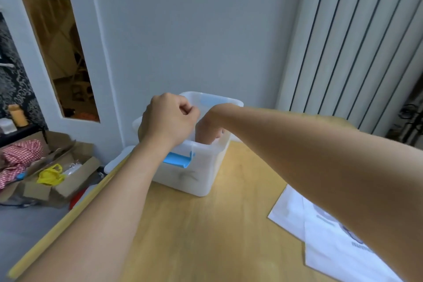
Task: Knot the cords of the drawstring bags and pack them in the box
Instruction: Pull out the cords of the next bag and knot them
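A translucent white plastic box with blue handles stands at the far end of the wooden table. My left hand hovers over the box's near-left rim with its fingers curled into a fist; nothing shows between them. My right hand reaches down inside the box, and I see it only dimly through the wall, so its fingers and whatever it touches are hidden. White drawstring bags with a printed logo lie flat on the table at the lower right, partly under my right forearm.
The box's white lid leans off the table's left edge beside the box. On the floor to the left sit open cardboard boxes with a yellow bag and red checked cloth. A wall and a radiator stand close behind the table.
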A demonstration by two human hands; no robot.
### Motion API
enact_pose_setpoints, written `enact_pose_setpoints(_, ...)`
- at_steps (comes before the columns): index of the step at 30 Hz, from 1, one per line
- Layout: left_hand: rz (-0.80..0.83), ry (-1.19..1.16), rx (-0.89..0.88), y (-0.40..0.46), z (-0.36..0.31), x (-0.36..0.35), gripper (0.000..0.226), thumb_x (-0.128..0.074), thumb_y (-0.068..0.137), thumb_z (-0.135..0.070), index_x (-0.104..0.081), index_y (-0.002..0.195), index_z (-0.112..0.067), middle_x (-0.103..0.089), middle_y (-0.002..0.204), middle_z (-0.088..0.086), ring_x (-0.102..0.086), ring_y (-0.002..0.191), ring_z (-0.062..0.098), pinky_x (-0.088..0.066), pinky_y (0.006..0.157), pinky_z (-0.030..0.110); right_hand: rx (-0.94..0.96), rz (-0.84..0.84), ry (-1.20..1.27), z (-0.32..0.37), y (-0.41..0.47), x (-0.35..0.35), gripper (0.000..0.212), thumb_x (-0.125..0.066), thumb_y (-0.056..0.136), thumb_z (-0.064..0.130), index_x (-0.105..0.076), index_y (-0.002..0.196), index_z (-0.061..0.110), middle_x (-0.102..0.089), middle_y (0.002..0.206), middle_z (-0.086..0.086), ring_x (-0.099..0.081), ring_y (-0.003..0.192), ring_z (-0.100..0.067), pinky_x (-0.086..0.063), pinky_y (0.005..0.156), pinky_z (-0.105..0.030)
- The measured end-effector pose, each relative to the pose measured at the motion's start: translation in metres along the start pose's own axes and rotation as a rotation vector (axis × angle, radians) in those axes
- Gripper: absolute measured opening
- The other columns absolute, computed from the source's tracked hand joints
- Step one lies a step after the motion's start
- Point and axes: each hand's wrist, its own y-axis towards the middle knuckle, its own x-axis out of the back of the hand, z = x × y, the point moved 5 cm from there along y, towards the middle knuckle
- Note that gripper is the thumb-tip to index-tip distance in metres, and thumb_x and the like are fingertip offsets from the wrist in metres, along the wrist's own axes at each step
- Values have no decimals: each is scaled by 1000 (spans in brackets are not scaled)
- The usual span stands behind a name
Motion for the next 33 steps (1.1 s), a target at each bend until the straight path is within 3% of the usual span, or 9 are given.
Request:
enact_pose_setpoints(4,16,-32,-14,0,-5,-6,22,-63,81,-34,-68,66,-19,-65,61,-5,-63,66,24,-57,62,34,23,-620,354,-36,-39,15,33,-65,91,41,-68,73,14,-61,68,2,-60,68,-22,-43,57,-28)
enact_pose_setpoints(7,-165,-131,-210,-15,-30,-1,25,-63,87,-30,-68,66,-17,-61,55,-11,-61,58,19,-52,61,31,-27,-1057,668,-97,-104,-23,34,-67,90,39,-67,67,14,-66,64,3,-62,64,-17,-46,57,-28)
enact_pose_setpoints(11,-244,-282,-573,-62,-99,-21,27,-62,89,-24,-64,64,-17,-62,59,-8,-58,56,16,-45,55,30,-275,-671,695,-187,-120,-148,22,-80,84,37,-76,91,16,-76,92,-1,-68,82,-16,-53,71,-29)
enact_pose_setpoints(15,275,-286,-518,-96,-142,-124,16,-62,86,-37,-67,78,-24,-67,72,-10,-62,70,13,-53,66,34,-403,-460,656,-236,-142,-229,49,-78,85,44,-65,125,17,-66,115,0,-60,96,-23,-42,74,-28)
enact_pose_setpoints(17,502,-224,-406,-117,-142,-186,17,-67,86,-41,-69,97,-29,-70,93,-12,-64,87,14,-54,80,34,-457,-487,694,-253,-154,-258,50,-77,87,43,-63,128,18,-64,117,1,-61,102,-26,-43,77,-30)
enact_pose_setpoints(20,594,-239,-331,-140,-127,-237,50,-74,85,-38,-59,131,-26,-59,126,-8,-60,108,16,-49,95,33,-422,-616,694,-259,-157,-286,33,-76,86,37,-69,113,20,-70,110,-2,-64,99,-29,-49,81,-35)
enact_pose_setpoints(23,571,-282,-316,-138,-122,-248,71,-78,82,-38,-45,144,-31,-45,133,-14,-58,95,8,-48,88,26,-346,-690,757,-265,-156,-286,36,-79,85,23,-72,118,12,-72,116,-5,-66,106,-26,-48,84,-30)
enact_pose_setpoints(29,663,-331,-242,-130,-113,-257,63,-83,79,-26,-55,136,-29,-63,113,-6,-48,66,6,-41,66,6,-187,-875,637,-257,-156,-270,20,-77,89,26,-79,109,23,-64,115,-1,-55,102,-22,-40,81,-31)
enact_pose_setpoints(33,603,-387,-179,-122,-108,-256,23,-78,83,-9,-73,94,-28,-74,87,3,-54,62,5,-44,66,13,-68,-976,679,-255,-154,-271,18,-74,92,21,-80,109,17,-70,106,-3,-64,96,-23,-52,85,-40)
